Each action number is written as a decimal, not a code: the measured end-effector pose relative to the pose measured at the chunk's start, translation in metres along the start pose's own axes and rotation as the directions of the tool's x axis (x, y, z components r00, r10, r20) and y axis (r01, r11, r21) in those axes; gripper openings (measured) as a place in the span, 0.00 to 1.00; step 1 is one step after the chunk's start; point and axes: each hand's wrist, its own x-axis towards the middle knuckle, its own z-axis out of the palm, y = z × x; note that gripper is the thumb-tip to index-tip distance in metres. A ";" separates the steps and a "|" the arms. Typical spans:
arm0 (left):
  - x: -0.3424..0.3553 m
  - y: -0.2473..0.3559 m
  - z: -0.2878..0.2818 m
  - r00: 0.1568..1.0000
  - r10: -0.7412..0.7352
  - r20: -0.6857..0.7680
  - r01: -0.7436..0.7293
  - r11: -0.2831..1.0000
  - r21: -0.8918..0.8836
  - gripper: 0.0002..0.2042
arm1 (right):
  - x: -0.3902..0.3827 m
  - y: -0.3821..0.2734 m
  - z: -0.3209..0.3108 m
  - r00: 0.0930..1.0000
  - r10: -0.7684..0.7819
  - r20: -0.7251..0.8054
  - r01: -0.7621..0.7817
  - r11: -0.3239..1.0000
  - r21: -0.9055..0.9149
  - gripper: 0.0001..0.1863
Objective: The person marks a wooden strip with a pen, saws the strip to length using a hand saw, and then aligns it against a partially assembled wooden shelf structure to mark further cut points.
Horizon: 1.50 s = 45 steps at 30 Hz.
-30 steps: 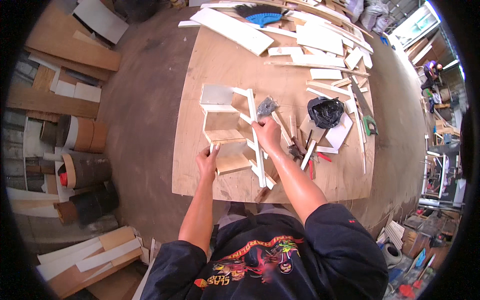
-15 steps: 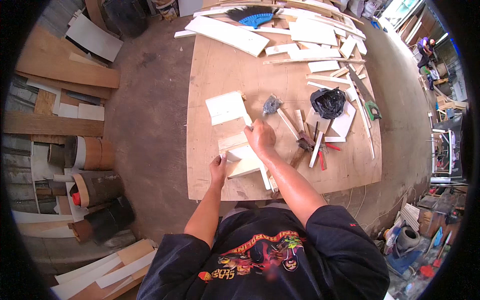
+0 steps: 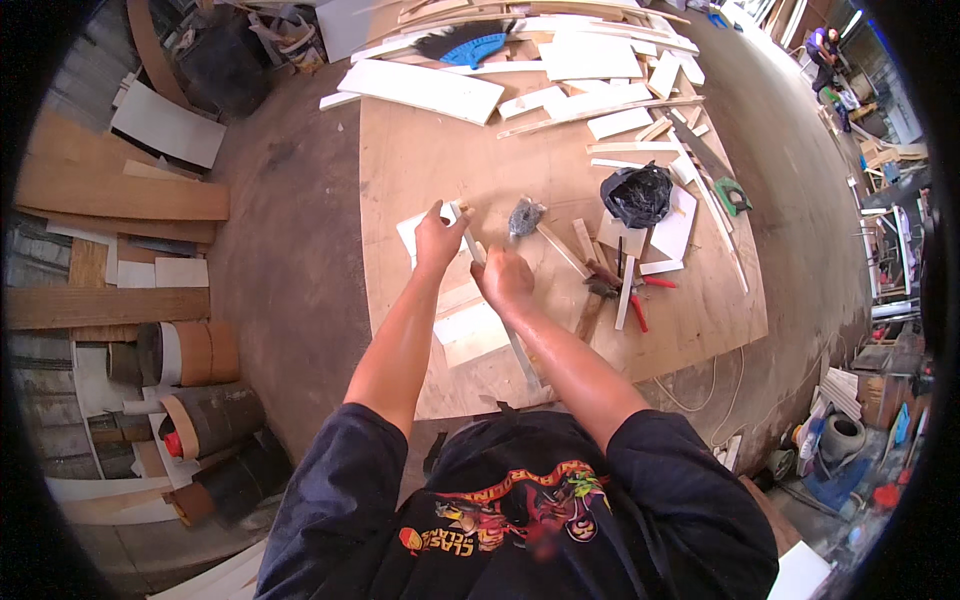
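Left hand (image 3: 438,240) closes on the far end of a long wooden strip (image 3: 473,246), right hand (image 3: 507,281) curled around its middle, along the angled boards (image 3: 472,335) on the table (image 3: 420,150); uneven pressure could skew the strip or make the boards slide.

A handsaw (image 3: 706,157), hammer (image 3: 598,287) and piled wood offcuts (image 3: 592,60) show a woodworking workshop

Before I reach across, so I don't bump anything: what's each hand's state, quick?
Left hand: closed, holding the far end of the pale step-shaped wooden frame.
Right hand: closed around that frame's long narrow wooden rail.
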 end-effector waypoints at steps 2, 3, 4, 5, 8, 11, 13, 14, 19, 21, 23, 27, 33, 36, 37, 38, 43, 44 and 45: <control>0.001 0.016 0.004 0.998 0.010 0.067 -0.017 0.995 0.097 0.34 | 0.002 0.005 -0.003 0.999 -0.022 0.037 0.021 1.000 0.023 0.17; 0.006 0.014 0.005 0.994 0.059 0.092 -0.076 0.978 0.194 0.31 | 0.002 0.003 -0.005 0.998 -0.023 0.063 0.021 1.000 0.023 0.17; 0.009 0.012 0.007 0.996 0.032 0.082 -0.049 0.975 0.219 0.30 | 0.002 0.001 -0.007 0.996 -0.024 0.089 0.022 0.999 0.024 0.17; 0.011 0.009 0.009 0.997 0.005 0.071 -0.022 0.970 0.243 0.29 | 0.001 -0.002 -0.009 0.995 -0.032 0.093 0.030 0.999 0.023 0.17; 0.002 0.018 0.016 1.000 -0.006 0.003 0.005 0.969 0.248 0.28 | 0.002 -0.001 -0.014 0.992 -0.031 0.125 0.030 0.999 0.010 0.17; 0.009 0.009 0.016 0.999 0.052 0.011 -0.053 0.957 0.285 0.30 | 0.007 -0.004 -0.016 0.985 -0.018 0.172 0.020 1.000 -0.009 0.18; 0.010 0.008 0.017 0.994 0.097 0.043 -0.106 0.952 0.286 0.32 | 0.007 -0.002 -0.013 0.985 -0.010 0.173 0.014 1.000 -0.022 0.18; 0.010 0.008 0.017 0.992 0.120 0.048 -0.128 0.956 0.264 0.32 | 0.007 0.000 -0.012 0.987 -0.012 0.162 0.015 1.000 -0.016 0.18; -0.003 0.007 0.008 0.995 0.097 0.036 -0.099 0.993 0.068 0.31 | 0.005 -0.003 -0.013 0.990 -0.049 0.133 0.049 0.999 0.000 0.18; -0.015 -0.016 0.012 0.994 0.093 -0.065 -0.094 0.995 -0.015 0.31 | 0.005 -0.007 -0.010 0.993 -0.071 0.097 0.070 0.997 0.017 0.17; -0.057 -0.023 0.012 0.995 0.035 -0.094 -0.063 0.947 -0.315 0.30 | 0.006 0.005 -0.010 0.996 -0.068 0.059 0.067 0.997 0.023 0.16; -0.151 -0.094 0.008 0.956 -0.161 -0.244 0.080 0.947 -0.312 0.34 | 0.007 0.005 -0.009 0.991 -0.136 0.014 0.135 0.989 0.060 0.12; -0.204 -0.091 -0.014 0.664 -0.585 0.466 0.679 0.209 -0.704 0.40 | 0.009 0.002 -0.006 0.987 -0.152 0.050 0.153 0.988 -0.007 0.12; -0.213 -0.115 -0.005 0.709 -0.490 0.506 0.670 0.246 -0.700 0.39 | 0.011 -0.006 -0.010 0.987 -0.139 0.080 0.144 0.987 -0.070 0.14; -0.217 -0.113 -0.004 0.713 -0.486 0.506 0.673 0.271 -0.688 0.38 | 0.013 -0.004 -0.012 0.988 -0.127 0.093 0.135 0.987 -0.090 0.14; -0.220 -0.112 -0.004 0.717 -0.482 0.504 0.675 0.297 -0.676 0.38 | 0.015 -0.004 -0.013 0.988 -0.114 0.106 0.126 0.986 -0.108 0.15; -0.229 -0.097 -0.053 0.769 -0.520 0.372 0.575 0.310 -0.757 0.31 | 0.013 -0.020 -0.038 0.975 -0.016 0.222 0.033 0.997 -0.072 0.17; -0.231 -0.097 -0.059 0.785 -0.514 0.345 0.543 0.305 -0.782 0.30 | 0.013 -0.022 -0.040 0.969 0.007 0.247 0.005 0.999 -0.046 0.18; -0.232 -0.089 -0.065 0.804 -0.535 0.260 0.469 0.300 -0.830 0.23 | 0.013 -0.025 -0.041 0.972 0.009 0.236 -0.006 1.000 -0.013 0.18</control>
